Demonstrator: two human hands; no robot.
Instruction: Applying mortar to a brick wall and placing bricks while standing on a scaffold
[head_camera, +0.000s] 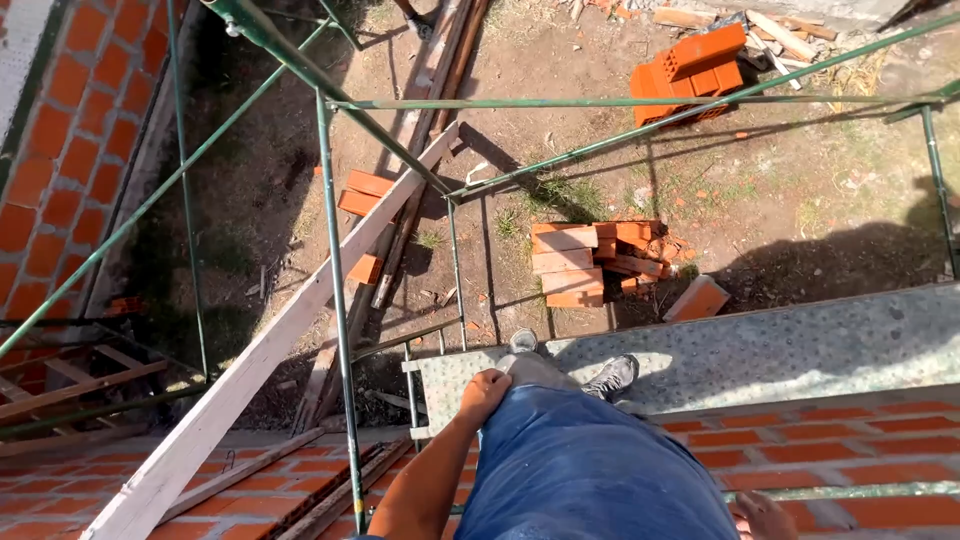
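The left hand (483, 392) rests on the blue-jeaned thigh (580, 460), fingers curled, holding nothing, above the scaffold plank (780, 350). The right hand (765, 517), barely visible, probably touches a green rail (850, 491); grip unclear.

Speckled grey scaffold platform (800, 345) carries the person's two dark shoes (610, 377) at its left end. Far below, bare dirt ground (800, 200) holds stacked orange bricks (575, 265), a second brick pile (690, 70), loose timber planks (440, 90).
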